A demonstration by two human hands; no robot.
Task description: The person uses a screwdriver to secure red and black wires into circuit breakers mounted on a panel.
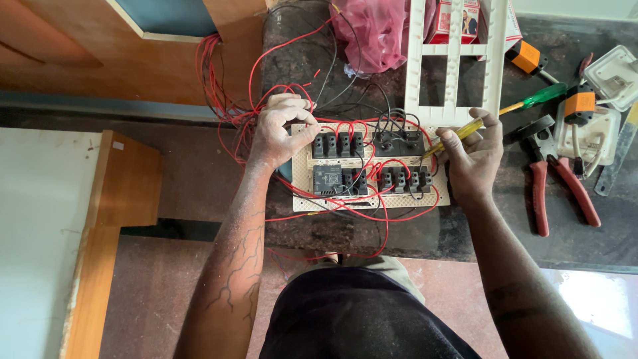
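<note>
- Upper left of frame: wooden cabinet (pixel 133 60), bundle of red wires (pixel 216 93) hanging off its edge toward centre.
- Left of centre: left hand (pixel 279 129) curled, fingers pressed down on top-left corner of switch board (pixel 369 169), pinning it flat on dark counter (pixel 399 239).
- Centre: board lying back-side up; black switch modules (pixel 339 144) seated in two rows, red and black wires looped between terminals. Wiring looks mostly run; a few loops slack, so probably some terminals left to tighten. Cannot tell which screws are done.
- Above centre: white cover frame (pixel 455 60) lying apart, not fitted yet.
- Right of centre: right hand (pixel 475 156) closed around yellow screwdriver (pixel 452 138), tip aimed at right-side modules near board's edge.
- Right of frame: red-handled pliers (pixel 558 179), green screwdriver (pixel 535 98), orange tester (pixel 528 56), white switch boxes (pixel 598 106), all unused on counter.
</note>
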